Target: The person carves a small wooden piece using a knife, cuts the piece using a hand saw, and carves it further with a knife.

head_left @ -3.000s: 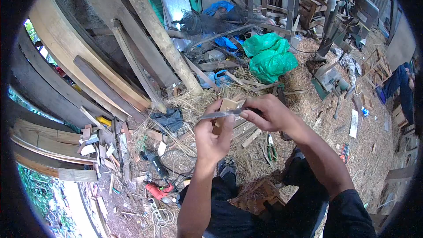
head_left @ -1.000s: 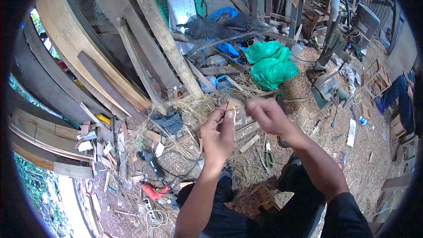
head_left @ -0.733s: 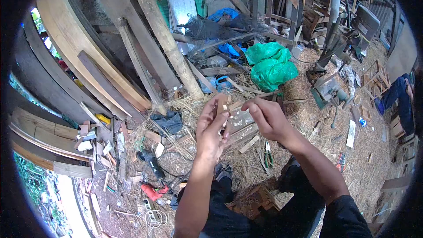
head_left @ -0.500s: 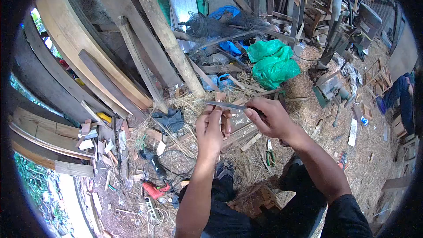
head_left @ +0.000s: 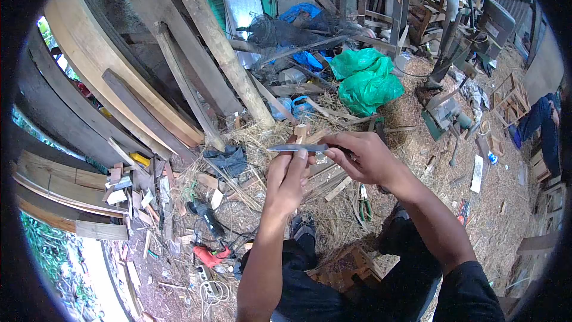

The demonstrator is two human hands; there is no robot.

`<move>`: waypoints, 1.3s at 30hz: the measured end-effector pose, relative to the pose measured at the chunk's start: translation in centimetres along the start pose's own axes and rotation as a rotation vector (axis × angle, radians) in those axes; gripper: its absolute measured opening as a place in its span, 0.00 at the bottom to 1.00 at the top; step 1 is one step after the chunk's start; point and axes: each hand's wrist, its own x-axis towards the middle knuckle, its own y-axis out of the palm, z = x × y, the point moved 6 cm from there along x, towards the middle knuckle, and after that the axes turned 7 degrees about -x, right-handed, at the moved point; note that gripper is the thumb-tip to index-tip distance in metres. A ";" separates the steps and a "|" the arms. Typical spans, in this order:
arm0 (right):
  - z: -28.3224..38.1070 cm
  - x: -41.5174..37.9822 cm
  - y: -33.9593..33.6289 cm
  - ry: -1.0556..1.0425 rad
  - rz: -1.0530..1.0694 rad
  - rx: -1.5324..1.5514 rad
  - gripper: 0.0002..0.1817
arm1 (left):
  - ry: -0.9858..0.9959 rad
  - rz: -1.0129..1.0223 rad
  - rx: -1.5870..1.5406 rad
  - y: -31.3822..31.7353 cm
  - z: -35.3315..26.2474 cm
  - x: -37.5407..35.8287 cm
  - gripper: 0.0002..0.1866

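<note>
My right hand is closed round the handle of a knife, most of which the fingers hide. Its narrow metal blade points left and lies across a small wooden stick, just below the stick's pale, freshly cut end. My left hand grips that stick upright from below, its thumb pressed up close to the blade. The lower part of the stick is hidden in the left fingers.
Straw and shavings cover the ground. Pliers, a red power tool and an angle grinder lie below my hands. Ahead sits a green plastic bag; long boards lean at left. A person's leg shows far right.
The knife has moved slightly left and down along the stick, its blade now nearly level. The stick's pale end shows more clearly above it.
</note>
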 end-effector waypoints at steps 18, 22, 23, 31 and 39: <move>0.6 0.3 -1.4 -0.032 -0.068 -0.094 0.09 | 0.384 -0.089 0.614 1.9 -2.3 -0.4 0.15; 0.5 0.0 -1.4 -0.009 -0.077 -0.073 0.11 | 0.329 -0.124 0.639 2.1 -2.4 -0.4 0.15; 0.7 0.0 -1.8 -0.002 -0.077 -0.078 0.10 | 0.348 -0.108 0.601 2.1 -2.2 -0.3 0.15; -0.6 -0.1 -2.0 -0.052 -0.006 0.102 0.12 | 0.273 0.012 0.533 2.3 -1.4 -0.3 0.15; 0.4 0.1 -2.0 -0.080 -0.025 0.092 0.11 | 0.427 0.024 0.685 2.4 -2.2 -0.3 0.12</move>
